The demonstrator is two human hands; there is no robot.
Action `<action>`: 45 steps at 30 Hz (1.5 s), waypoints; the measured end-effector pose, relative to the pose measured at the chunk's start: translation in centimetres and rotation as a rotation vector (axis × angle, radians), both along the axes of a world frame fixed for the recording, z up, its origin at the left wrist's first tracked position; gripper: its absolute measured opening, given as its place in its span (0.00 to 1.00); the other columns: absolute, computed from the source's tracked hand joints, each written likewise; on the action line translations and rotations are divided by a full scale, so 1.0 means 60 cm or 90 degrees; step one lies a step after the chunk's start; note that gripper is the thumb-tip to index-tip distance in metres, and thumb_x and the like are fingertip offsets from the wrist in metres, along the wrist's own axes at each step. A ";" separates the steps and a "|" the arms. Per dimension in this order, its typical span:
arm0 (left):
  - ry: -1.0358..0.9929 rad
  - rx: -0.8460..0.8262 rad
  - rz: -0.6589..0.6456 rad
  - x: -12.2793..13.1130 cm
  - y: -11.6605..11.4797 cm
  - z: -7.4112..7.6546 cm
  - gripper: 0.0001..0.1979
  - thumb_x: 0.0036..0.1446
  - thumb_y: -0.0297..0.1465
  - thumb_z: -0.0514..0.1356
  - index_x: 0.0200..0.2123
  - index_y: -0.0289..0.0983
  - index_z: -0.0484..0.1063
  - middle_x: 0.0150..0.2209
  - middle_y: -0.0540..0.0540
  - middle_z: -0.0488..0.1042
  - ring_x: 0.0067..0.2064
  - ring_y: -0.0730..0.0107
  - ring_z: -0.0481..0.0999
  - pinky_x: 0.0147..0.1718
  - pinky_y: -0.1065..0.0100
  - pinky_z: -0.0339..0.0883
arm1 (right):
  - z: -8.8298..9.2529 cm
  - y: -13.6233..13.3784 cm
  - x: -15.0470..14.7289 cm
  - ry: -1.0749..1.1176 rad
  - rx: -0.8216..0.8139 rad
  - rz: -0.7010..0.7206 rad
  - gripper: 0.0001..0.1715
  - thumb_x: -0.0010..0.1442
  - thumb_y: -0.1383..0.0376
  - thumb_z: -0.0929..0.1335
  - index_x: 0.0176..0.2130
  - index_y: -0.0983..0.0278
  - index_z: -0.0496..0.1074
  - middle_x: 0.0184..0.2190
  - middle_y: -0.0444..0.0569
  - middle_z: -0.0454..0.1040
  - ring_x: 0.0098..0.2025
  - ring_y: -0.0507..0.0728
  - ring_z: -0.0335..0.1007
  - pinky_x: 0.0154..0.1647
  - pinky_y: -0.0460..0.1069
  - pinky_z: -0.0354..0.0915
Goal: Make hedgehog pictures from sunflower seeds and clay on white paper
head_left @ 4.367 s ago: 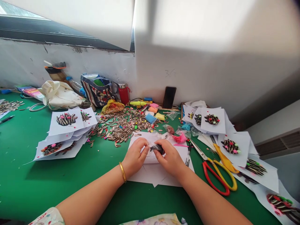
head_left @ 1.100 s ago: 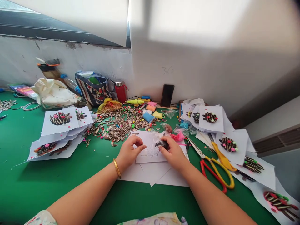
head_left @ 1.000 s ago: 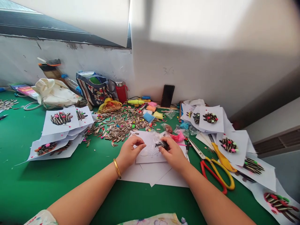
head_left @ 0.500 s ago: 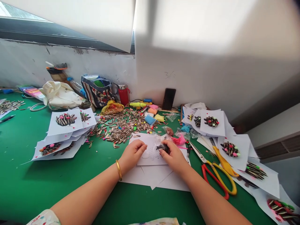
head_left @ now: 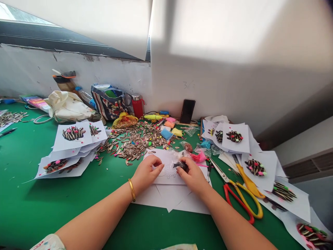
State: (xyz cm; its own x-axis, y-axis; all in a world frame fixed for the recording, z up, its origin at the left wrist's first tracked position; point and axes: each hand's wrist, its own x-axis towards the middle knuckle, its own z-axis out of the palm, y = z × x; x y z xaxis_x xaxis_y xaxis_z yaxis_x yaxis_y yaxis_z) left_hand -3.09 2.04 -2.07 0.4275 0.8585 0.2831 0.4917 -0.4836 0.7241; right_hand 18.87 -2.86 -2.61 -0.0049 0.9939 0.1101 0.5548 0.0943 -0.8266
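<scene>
Black lump in clear plastic [head_left: 181, 166]: right hand [head_left: 194, 176] fingers grasping it; left hand [head_left: 146, 174] fingers curled, can't tell if holding. Flat green counter [head_left: 104, 194] open leftward; red-and-yellow-handled steel scissors [head_left: 227, 179] near right forearm.

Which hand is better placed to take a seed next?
Probably the left hand: it is nearer the seeds, though I can't tell whether it pinches something small. The right hand holds a black lump.

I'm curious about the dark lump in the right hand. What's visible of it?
The dark lump is nearly black, irregular and looks soft, like clay, with clear, crinkled film at its far-left side. The right hand grips it, hiding part, over the drawn-on sheet. Whether it touches the paper is unclear.
</scene>
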 end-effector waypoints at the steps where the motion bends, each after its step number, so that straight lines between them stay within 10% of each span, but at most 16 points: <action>1: -0.009 0.001 -0.004 0.000 0.000 0.000 0.06 0.60 0.33 0.57 0.33 0.38 0.71 0.33 0.47 0.73 0.37 0.66 0.70 0.39 0.64 0.64 | -0.001 0.000 0.000 0.006 0.001 0.000 0.14 0.60 0.61 0.66 0.47 0.60 0.68 0.44 0.49 0.73 0.44 0.59 0.70 0.47 0.54 0.65; 45: 0.165 0.032 -0.057 0.003 0.004 0.010 0.04 0.56 0.31 0.62 0.29 0.39 0.77 0.31 0.47 0.75 0.34 0.66 0.73 0.34 0.66 0.64 | 0.001 0.002 0.002 -0.021 0.010 0.011 0.15 0.59 0.62 0.66 0.46 0.60 0.68 0.44 0.49 0.73 0.45 0.60 0.69 0.47 0.54 0.64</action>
State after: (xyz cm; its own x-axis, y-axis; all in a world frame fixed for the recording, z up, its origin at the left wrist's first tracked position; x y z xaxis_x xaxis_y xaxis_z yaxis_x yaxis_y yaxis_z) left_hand -2.92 2.29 -1.44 0.5649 0.8017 0.1956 0.6111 -0.5657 0.5537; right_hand 18.99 -2.75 -2.53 -0.0261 0.9918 0.1249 0.5795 0.1168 -0.8066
